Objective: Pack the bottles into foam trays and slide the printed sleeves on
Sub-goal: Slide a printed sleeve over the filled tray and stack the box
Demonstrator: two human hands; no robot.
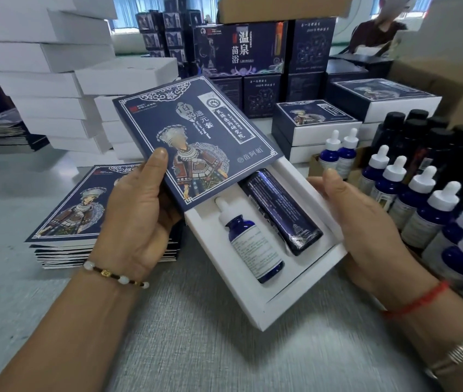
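Nearby, dropper bottles [411,199] rightward, flat sleeves [77,210] leftward; hands gripping sleeve [196,131] and tray [281,295].

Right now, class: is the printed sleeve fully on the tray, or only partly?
Partly: the printed sleeve covers the tray's far end; both bottles show.

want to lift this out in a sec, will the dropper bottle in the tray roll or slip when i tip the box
Probably not much: the dropper bottle lies on its side in a cut-out of the white tray, which should stop rolling. It looks like smooth glass, so likely slippery and breakable if it slides out. The sleeve covers only the far end, so a steep tilt could spill it.
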